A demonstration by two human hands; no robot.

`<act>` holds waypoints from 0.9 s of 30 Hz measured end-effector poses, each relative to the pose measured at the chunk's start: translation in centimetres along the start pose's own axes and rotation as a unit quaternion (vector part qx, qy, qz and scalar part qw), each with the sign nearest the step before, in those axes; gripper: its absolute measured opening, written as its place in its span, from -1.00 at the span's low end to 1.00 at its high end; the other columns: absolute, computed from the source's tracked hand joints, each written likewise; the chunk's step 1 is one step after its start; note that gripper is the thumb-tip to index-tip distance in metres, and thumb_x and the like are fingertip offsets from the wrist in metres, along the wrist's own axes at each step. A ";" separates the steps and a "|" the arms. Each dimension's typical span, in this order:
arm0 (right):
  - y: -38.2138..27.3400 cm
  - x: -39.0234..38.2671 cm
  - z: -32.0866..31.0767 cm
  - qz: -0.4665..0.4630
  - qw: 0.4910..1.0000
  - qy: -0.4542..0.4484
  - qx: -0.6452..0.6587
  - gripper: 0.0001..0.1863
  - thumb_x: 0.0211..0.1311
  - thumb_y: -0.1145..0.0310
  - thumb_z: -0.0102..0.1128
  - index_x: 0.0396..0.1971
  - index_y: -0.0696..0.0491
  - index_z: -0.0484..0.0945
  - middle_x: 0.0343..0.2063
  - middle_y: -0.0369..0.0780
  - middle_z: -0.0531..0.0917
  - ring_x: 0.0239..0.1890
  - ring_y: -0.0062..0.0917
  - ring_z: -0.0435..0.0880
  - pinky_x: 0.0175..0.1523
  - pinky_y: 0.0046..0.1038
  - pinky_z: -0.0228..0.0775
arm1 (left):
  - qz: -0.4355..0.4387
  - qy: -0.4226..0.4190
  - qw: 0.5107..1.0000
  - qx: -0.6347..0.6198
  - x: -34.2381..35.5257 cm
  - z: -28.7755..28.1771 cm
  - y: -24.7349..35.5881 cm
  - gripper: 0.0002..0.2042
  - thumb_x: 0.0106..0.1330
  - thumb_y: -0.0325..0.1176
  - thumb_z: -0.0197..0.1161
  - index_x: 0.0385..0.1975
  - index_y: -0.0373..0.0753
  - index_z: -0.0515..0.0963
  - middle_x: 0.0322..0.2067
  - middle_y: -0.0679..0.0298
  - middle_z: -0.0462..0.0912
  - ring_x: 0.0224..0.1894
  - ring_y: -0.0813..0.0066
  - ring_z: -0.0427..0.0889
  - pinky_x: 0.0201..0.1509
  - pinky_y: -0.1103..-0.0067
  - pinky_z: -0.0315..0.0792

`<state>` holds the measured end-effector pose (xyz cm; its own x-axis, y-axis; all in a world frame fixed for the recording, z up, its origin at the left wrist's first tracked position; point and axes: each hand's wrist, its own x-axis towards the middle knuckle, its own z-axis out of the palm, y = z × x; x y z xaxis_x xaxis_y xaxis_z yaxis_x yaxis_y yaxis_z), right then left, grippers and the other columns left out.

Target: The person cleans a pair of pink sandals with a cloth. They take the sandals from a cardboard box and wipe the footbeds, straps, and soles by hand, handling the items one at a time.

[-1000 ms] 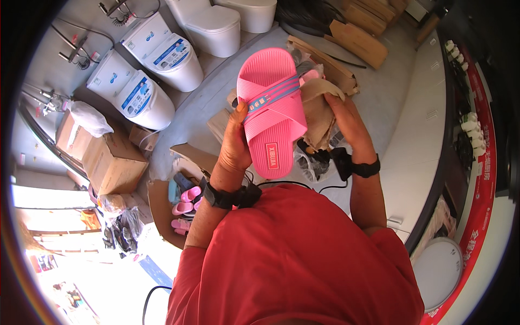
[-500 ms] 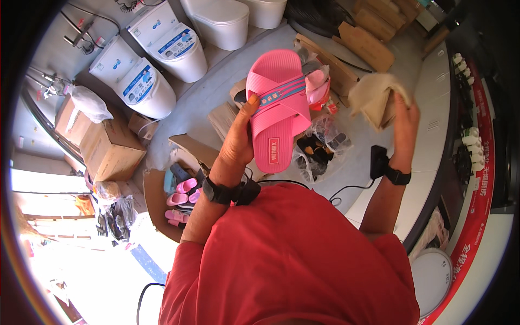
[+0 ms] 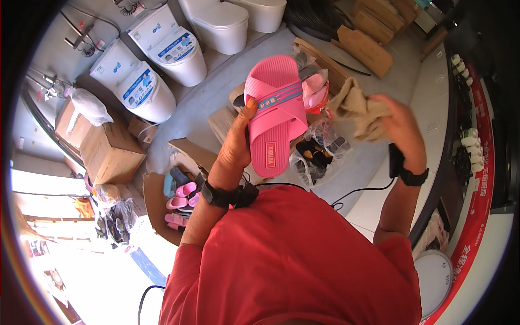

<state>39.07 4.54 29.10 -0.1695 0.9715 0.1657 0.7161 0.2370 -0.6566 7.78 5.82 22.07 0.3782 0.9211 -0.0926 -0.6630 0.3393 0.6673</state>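
Note:
My left hand (image 3: 236,142) holds a pink slide sandal (image 3: 273,111) upright by its side, sole ribbed, cross straps facing me. My right hand (image 3: 398,130) grips a crumpled wad of tan paper (image 3: 355,105) just right of the sandal, not touching it. Both wrists wear black bands. Below the sandal lies a clear plastic bag with dark sandals (image 3: 319,149) on the grey floor.
White toilets (image 3: 162,59) stand at the upper left. Cardboard boxes (image 3: 108,149) sit on the left, and an open box of small pink sandals (image 3: 181,195) is near my left elbow. Flat cardboard (image 3: 368,49) lies at the top. A white counter (image 3: 439,124) curves along the right.
My right hand pulled the tan paper away from the sandal to the right and now holds it nearer again. The sandal stays in my left hand, tilted slightly.

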 end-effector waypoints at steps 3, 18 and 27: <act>-1.6 0.5 -2.1 0.043 0.985 0.142 0.085 -0.49 -0.11 0.70 -0.12 -0.07 0.04 0.46 -0.22 -0.23 0.60 -0.22 -0.44 0.58 -0.09 -0.47 0.39 | -0.015 -0.028 0.999 0.000 -0.2 -0.4 0.1 -0.43 0.26 0.02 0.03 0.10 -0.33 0.26 -0.06 0.11 0.49 -0.06 0.37 0.52 0.01 0.50 0.43; -2.4 0.0 -1.3 0.004 0.970 0.203 -0.137 -0.56 -0.12 0.53 0.05 -0.12 -0.07 0.49 -0.40 -0.17 0.58 -0.41 -0.40 0.56 -0.32 -0.46 0.38 | -0.030 -0.033 0.999 0.021 0.0 -0.1 -0.3 -0.42 0.22 0.02 0.10 0.07 -0.33 0.29 -0.07 0.11 0.49 -0.08 0.36 0.54 0.00 0.49 0.44; -5.9 0.1 2.1 -0.192 0.963 0.072 -0.174 -0.61 -0.17 0.58 0.05 -0.24 -0.07 0.51 -0.20 -0.26 0.55 -0.23 -0.39 0.55 -0.22 -0.43 0.41 | -0.038 -0.044 0.998 0.011 -0.4 0.5 -0.3 -0.40 0.21 0.05 0.08 0.06 -0.34 0.29 -0.09 0.11 0.51 -0.08 0.35 0.54 -0.03 0.47 0.46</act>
<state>33.43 3.22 31.49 -0.3902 0.7951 0.4642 0.8072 0.5380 -0.2430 8.18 5.26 22.25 0.4825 0.8724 -0.0779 -0.6161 0.4013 0.6778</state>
